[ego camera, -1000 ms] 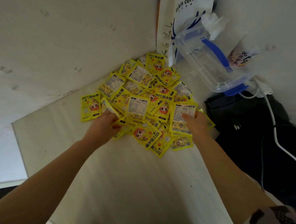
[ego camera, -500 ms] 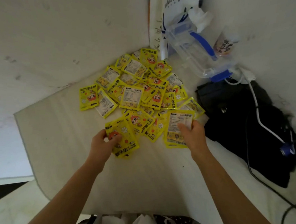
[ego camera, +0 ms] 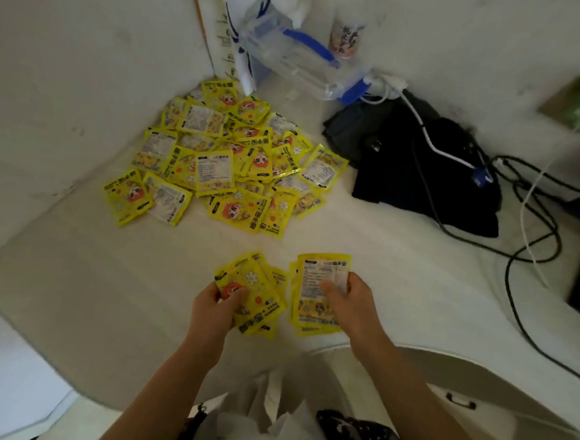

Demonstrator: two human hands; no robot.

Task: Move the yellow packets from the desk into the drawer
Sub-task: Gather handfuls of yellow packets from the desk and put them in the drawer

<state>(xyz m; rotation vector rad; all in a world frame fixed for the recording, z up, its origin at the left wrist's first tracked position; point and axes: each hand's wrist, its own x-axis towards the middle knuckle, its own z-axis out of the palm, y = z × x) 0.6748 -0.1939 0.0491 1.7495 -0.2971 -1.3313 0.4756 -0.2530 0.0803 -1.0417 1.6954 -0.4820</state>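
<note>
The pale, off-white tabletop (ego camera: 112,293) sat in a corner where two white walls met, its near edge curving round above a white drawer front with a small dark handle (ego camera: 460,401). At the far corner stood a white paper bag with blue print (ego camera: 230,40), a clear plastic box with blue clips (ego camera: 292,62) and one printed cup (ego camera: 346,38). A black cloth bag (ego camera: 422,170) lay toward the right edge, with white and black cables (ego camera: 536,216) trailing over and past it.

The heap of yellow foil packets with cartoon faces (ego camera: 224,160) lay just before the far corner — too many and too overlapped to count, thirty or so at a rough look. Nearer the front edge, the left hand (ego camera: 212,309) gripped a fanned bunch of yellow packets (ego camera: 252,292), perhaps four or five, thumb curled over the top one. The right hand (ego camera: 353,305) held a squared stack of yellow packets (ego camera: 314,297) — its fingers wrapped behind, thumb on the front; the number could not be told.
</note>
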